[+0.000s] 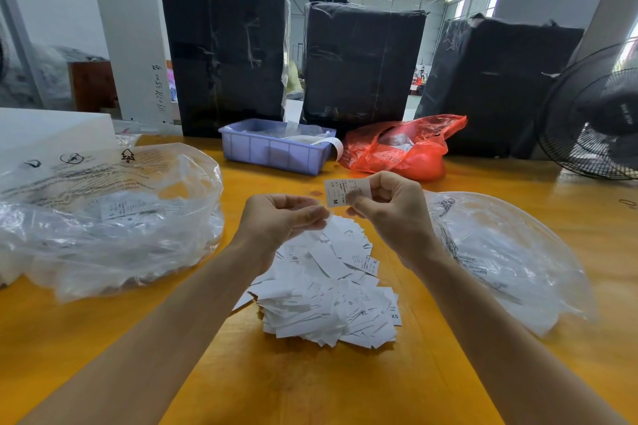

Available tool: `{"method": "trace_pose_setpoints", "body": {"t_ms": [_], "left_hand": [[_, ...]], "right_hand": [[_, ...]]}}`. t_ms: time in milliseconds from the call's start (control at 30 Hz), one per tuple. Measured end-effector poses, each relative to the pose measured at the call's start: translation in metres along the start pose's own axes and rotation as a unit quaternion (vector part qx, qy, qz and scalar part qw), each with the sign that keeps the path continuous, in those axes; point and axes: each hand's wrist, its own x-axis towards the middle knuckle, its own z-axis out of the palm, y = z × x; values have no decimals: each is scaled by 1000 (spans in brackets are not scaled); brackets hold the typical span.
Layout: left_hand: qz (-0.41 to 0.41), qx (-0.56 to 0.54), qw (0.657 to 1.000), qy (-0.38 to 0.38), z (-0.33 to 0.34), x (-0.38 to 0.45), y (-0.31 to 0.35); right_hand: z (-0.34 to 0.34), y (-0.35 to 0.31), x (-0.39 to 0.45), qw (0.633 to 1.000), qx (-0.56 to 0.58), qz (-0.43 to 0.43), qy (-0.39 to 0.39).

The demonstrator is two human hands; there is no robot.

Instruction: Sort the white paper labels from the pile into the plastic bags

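**Sorting labels: M tag in right hand**

Holding one white label (347,191) up over the pile: right hand (393,209) pinches it between thumb and forefinger. Big "M" readable on it, the small print above is too fine to read. Left hand (281,217) is just beside it, fingers curled in with the tips together; can't tell if they hold anything.

Pile of labels (328,290) sits mid-desk near the front edge, between the forearms. Readable sizes on top: "XS", "XL", "S".

Clear plastic bag (103,217) at the left edge has labels inside plus printed warning text and symbols, not legible. Second clear bag (507,259) lies flat toward the right edge.

Along the back edge of the desk (310,383): blue bin (274,148), red bag (400,148), fan (593,114). Handwritten digits on the white pillar (134,28), partly readable.
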Motion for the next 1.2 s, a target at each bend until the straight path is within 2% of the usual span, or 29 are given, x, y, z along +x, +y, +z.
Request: {"method": "trace_pose_setpoints", "body": {"t_ms": [300, 533, 700, 1000, 1133, 1200], "left_hand": [[14, -14, 1000, 13, -1, 1, -1], [16, 14, 1000, 8, 0, 3, -5], [32, 3, 999, 15, 0, 3, -4], [77, 78, 994, 19, 4, 4, -13], [69, 89, 993, 28, 4, 6, -18], [57, 69, 995, 43, 4, 7, -18]], "right_hand": [[0, 3, 0, 999, -16, 14, -33], [0, 4, 0, 995, 35, 51, -81], [-2, 3, 0, 988, -30, 49, -144], [-1, -2, -4, 971, -76, 60, -218], [-1, -2, -5, 947, -69, 98, -299], [2, -2, -6, 958, -52, 94, -267]]}}
